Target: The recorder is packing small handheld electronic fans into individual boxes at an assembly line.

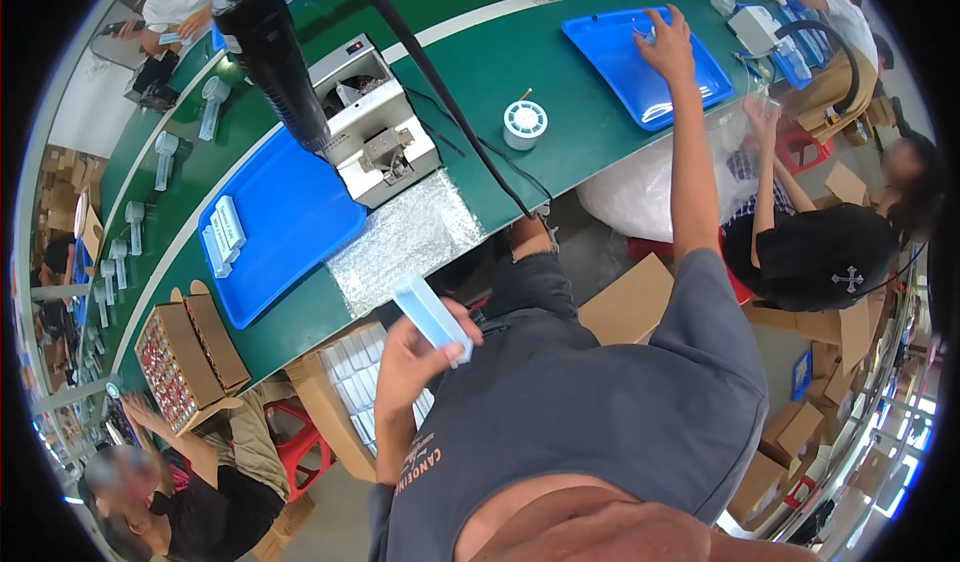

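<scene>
My left hand [408, 360] is closed around a narrow, light-blue box [432, 314], held tilted in front of my body below the table edge. Stretched far out, my right hand [668, 50] is over the blue tray [640, 87] at the right of the table. Its fingers are curled at a small pale piece, which they partly cover, so its kind does not show. Another blue tray [285, 222], on the left, carries a few pale-blue boxes [222, 237] at its far-left edge.
A white bench machine [375, 127] stands mid-table beside bubble wrap [405, 242]. A black cylindrical tool [268, 57] and cable hang above. A round white tub [525, 124] sits right of it. Cardboard box [180, 362] stands left. Co-workers sit at both sides; one person's hand [762, 112] nears the right tray.
</scene>
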Tool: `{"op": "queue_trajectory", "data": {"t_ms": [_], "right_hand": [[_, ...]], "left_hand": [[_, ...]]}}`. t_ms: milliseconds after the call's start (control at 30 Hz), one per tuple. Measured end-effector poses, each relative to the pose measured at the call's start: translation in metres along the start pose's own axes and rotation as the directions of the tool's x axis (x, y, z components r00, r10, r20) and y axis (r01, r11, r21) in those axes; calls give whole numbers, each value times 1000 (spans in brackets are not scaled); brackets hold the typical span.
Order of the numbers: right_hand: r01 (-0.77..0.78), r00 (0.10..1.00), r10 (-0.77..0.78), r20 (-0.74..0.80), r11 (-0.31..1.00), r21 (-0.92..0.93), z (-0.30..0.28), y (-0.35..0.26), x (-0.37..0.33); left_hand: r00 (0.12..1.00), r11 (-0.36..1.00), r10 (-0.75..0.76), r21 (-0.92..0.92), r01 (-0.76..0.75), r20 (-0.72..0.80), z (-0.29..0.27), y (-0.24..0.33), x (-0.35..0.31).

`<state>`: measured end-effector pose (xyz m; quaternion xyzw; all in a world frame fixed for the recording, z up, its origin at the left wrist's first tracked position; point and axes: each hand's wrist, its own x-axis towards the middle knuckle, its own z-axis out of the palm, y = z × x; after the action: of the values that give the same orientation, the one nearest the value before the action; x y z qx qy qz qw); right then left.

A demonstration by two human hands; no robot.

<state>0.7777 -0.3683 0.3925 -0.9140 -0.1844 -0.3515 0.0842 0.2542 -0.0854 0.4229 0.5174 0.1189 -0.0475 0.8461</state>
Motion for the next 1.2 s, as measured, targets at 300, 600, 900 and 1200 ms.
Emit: {"op": "queue_trajectory", "data": {"t_ms": [300, 600, 900, 1200], "right_hand": [[0, 1000, 10, -16, 850, 526, -44, 2, -6], [-270, 898, -348, 269, 48, 962, -191, -272, -173], [126, 889, -446, 105, 458, 880, -138, -334, -185], [224, 869, -492, 56, 492, 841, -128, -336, -190]], "left_hand": [[861, 968, 207, -31, -250, -464, -31, -8, 28], [708, 856, 415, -18, -517, -572, -40, 3, 60], [523, 733, 632, 224, -642, -572, -30, 13, 87], [451, 542, 804, 791, -285, -388, -41, 13, 86]]}}
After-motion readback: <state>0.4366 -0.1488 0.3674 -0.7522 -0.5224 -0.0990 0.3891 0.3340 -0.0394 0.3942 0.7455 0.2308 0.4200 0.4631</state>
